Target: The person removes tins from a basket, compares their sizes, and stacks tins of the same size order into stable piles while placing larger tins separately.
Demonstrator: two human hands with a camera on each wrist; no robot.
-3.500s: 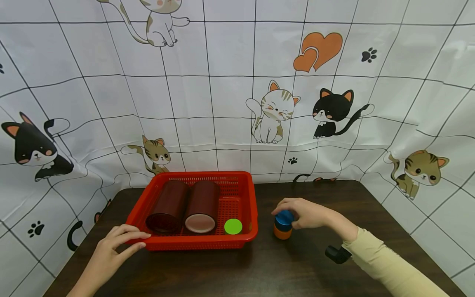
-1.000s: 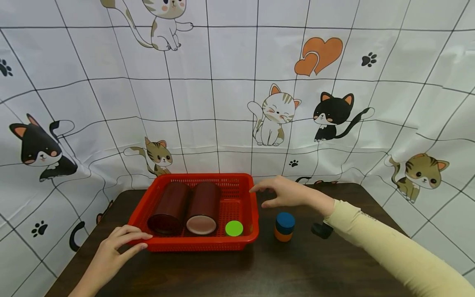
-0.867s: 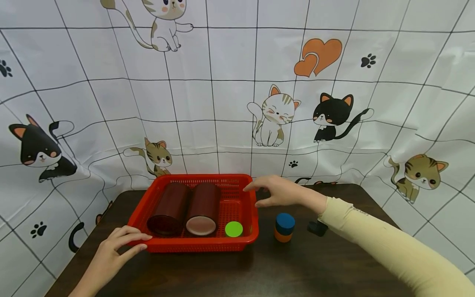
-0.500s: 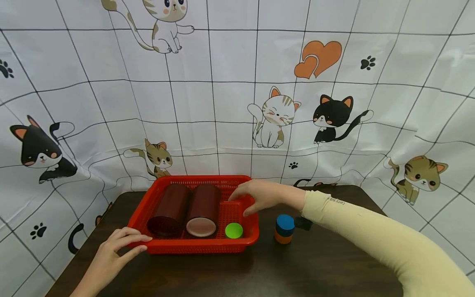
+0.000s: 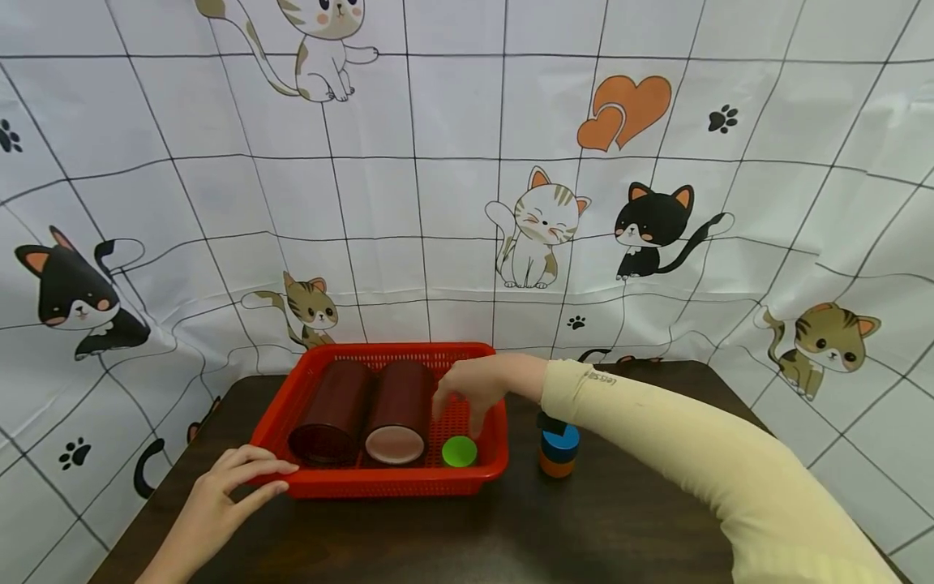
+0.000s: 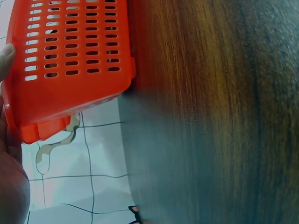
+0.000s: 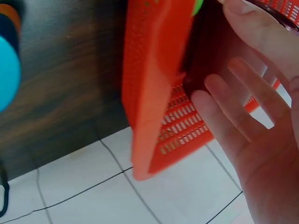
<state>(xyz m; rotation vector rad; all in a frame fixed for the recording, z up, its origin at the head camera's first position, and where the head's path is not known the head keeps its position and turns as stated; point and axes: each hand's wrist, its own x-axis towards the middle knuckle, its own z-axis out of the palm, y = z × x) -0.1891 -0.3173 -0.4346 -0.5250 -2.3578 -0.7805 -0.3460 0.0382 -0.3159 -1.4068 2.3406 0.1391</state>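
Observation:
A red slatted plastic basket (image 5: 379, 485) sits on the dark table. Inside lie two dark brown cylinders, the left one (image 5: 339, 401) with a dark end and the right one (image 5: 403, 397) with a pale end. A bright green round piece (image 5: 460, 452) is at the basket's front right. My left hand (image 5: 219, 503) grips the basket's front left corner, fingers at the rim, thumb against the wall. My right hand (image 5: 477, 385) reaches into the basket's right part, fingers apart and pointing down. It is beside the right cylinder, just behind the green piece, and holds nothing.
Right of the basket stands a small round stack (image 5: 558, 454) in blue, dark blue and orange, partly under my right forearm. The table (image 5: 452, 543) meets a white sheet wall (image 5: 452, 195) printed with cats, close behind the basket.
My right hand has left the blue and orange stack, which stays standing. It has moved left over the basket's right rim, fingers turning downward inside. My left hand keeps its place on the corner.

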